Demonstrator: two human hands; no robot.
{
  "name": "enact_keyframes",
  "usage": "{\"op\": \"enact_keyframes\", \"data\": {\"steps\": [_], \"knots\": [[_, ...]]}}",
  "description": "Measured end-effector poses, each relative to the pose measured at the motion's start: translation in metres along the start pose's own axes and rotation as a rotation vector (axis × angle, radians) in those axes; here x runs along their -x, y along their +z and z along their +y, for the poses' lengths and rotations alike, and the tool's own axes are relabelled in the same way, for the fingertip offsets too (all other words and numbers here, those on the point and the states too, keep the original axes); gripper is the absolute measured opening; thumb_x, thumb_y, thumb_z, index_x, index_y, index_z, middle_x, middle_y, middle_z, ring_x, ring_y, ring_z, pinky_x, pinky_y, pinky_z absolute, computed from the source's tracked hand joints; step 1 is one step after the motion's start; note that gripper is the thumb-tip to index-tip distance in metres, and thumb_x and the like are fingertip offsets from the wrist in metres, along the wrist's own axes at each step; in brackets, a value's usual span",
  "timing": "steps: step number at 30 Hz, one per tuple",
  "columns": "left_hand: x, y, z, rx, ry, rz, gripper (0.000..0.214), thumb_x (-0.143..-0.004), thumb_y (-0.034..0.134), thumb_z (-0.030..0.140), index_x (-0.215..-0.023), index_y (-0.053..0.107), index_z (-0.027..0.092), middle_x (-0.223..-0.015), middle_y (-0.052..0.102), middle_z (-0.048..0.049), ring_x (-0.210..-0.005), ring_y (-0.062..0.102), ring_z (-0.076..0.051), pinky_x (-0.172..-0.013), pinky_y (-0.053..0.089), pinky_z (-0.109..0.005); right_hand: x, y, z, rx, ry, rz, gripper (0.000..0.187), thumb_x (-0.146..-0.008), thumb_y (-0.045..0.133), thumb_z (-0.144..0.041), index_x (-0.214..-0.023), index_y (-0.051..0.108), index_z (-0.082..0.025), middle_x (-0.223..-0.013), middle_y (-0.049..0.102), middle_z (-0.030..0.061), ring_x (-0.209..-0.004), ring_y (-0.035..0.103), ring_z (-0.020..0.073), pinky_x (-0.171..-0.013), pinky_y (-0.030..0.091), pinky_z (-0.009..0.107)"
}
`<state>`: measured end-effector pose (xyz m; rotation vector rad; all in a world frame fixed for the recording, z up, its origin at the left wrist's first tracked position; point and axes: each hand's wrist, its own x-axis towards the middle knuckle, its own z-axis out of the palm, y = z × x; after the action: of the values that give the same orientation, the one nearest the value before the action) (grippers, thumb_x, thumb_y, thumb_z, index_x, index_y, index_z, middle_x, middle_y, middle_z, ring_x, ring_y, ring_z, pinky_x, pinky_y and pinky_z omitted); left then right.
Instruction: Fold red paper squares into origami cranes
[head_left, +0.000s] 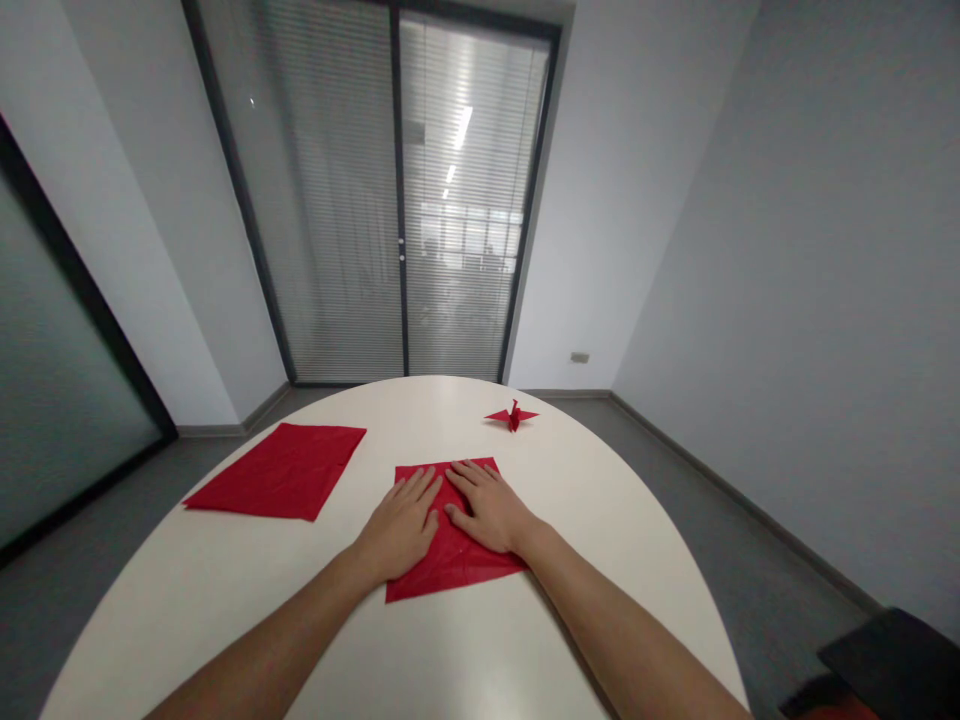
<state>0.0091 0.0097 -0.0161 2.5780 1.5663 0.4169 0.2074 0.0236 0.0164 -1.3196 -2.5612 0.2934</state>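
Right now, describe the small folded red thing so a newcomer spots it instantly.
Start at the white round table. Look past both hands to its far edge, right of centre: a small red paper crane stands alone there. Unlike the two flat red sheets nearer the person, it is tiny, folded and raised, with spread wings.

Room evenly, softly lit; brightest light admitted through blinds (420, 200), ceiling strips reflected there. Shadows faint on surface (465, 640). Edges stretched by wide lens; focus sharp.
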Motion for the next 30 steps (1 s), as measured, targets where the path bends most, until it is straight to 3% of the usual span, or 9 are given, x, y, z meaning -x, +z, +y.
{"op": "enact_keyframes", "data": {"steps": [4,11,18,20,22,25,30], "knots": [[-0.002,0.001,-0.006,-0.024,-0.037,0.01,0.056,-0.096,0.038,0.029,-0.149,0.042,0.011,-0.158,0.035,-0.0156,-0.147,0.032,-0.028,-0.12,0.027,-0.049,0.005,0.002,-0.008,0.013,-0.016,0.028,0.063,-0.1,0.035,-0.048,-0.151,0.04,-0.011,-0.158,0.036,0.0133,-0.148,0.026,0.0272,-0.122,0.015,0.044],[-0.004,-0.001,-0.015,-0.052,-0.048,-0.006,0.056,-0.098,0.034,0.032,-0.15,0.04,0.013,-0.159,0.033,-0.0141,-0.148,0.029,-0.028,-0.119,0.026,-0.049,0.012,0.004,-0.012,-0.067,-0.009,-0.119,0.09,-0.09,0.042,-0.072,-0.158,0.022,-0.017,-0.164,0.018,0.0091,-0.152,0.012,0.0314,-0.123,0.01,0.048],[0.0,-0.002,-0.023,-0.041,-0.088,0.022,0.061,-0.099,0.034,0.043,-0.151,0.035,0.01,-0.159,0.032,-0.0164,-0.148,0.026,-0.03,-0.12,0.024,-0.051,0.018,-0.002,-0.003,-0.051,0.061,-0.163,0.101,-0.086,0.037,-0.081,-0.158,0.016,-0.013,-0.164,0.01,0.0106,-0.152,0.005,0.0321,-0.123,0.005,0.047],[0.003,-0.008,-0.02,-0.029,-0.057,0.065,0.064,-0.098,0.039,0.041,-0.153,0.03,0.01,-0.159,0.031,-0.0173,-0.149,0.026,-0.031,-0.12,0.023,-0.052,0.018,-0.002,-0.002,-0.043,0.064,-0.157,0.1,-0.086,0.039,-0.08,-0.158,0.016,-0.014,-0.165,0.009,0.01,-0.152,0.005,0.032,-0.123,0.005,0.047],[0.007,-0.015,-0.017,0.002,0.078,0.094,0.063,-0.097,0.043,0.036,-0.155,0.028,0.014,-0.161,0.03,-0.0133,-0.149,0.025,-0.028,-0.121,0.022,-0.049,0.018,-0.001,-0.002,-0.041,0.073,-0.145,0.1,-0.086,0.038,-0.08,-0.158,0.018,-0.014,-0.165,0.01,0.01,-0.152,0.006,0.0321,-0.123,0.005,0.047],[0.014,-0.023,-0.013,0.096,0.186,0.009,0.062,-0.099,0.043,0.039,-0.155,0.028,0.019,-0.16,0.033,-0.0101,-0.147,0.031,-0.024,-0.12,0.028,-0.043,0.016,0.0,-0.002,-0.042,0.092,-0.125,0.1,-0.087,0.035,-0.081,-0.158,0.019,-0.012,-0.164,0.012,0.0107,-0.152,0.006,0.0317,-0.123,0.006,0.046],[0.018,-0.02,-0.017,0.148,0.186,-0.101,0.056,-0.102,0.039,0.043,-0.153,0.035,0.023,-0.16,0.033,-0.0073,-0.148,0.029,-0.023,-0.121,0.025,-0.044,0.016,-0.001,0.0,-0.027,0.061,-0.143,0.097,-0.087,0.037,-0.08,-0.158,0.018,-0.016,-0.165,0.01,0.0095,-0.152,0.005,0.0326,-0.123,0.005,0.048]]}}
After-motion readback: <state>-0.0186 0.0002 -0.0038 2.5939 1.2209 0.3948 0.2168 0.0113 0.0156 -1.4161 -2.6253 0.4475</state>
